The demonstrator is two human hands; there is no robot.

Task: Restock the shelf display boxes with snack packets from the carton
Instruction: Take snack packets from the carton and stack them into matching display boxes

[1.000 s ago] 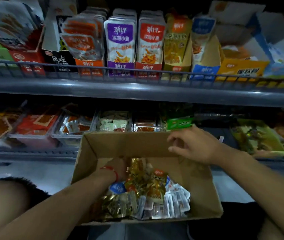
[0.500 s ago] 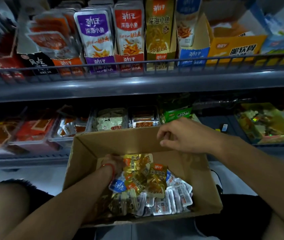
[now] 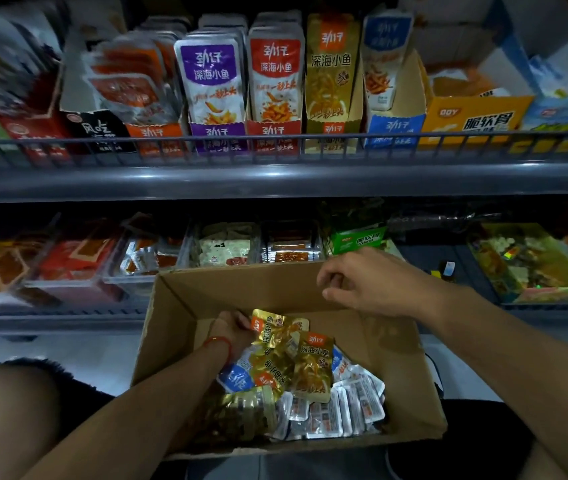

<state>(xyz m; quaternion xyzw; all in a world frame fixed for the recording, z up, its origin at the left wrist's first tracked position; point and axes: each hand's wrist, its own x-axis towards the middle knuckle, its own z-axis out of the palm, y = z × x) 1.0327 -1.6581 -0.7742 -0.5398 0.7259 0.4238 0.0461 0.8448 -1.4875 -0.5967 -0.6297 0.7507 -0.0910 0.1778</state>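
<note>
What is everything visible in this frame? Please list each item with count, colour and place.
carton: one, brown, open, centre foreground
gold packets: several, inside carton, some in left hand
silver packets: many, carton's near right corner
display boxes: a row, purple, red, gold, blue, upper shelf
yellow box: one, upper shelf right
trays: several, clear, lower shelf
green box: one, lower shelf
left hand: in carton, gripping gold packets
right hand: on carton's far rim
</note>
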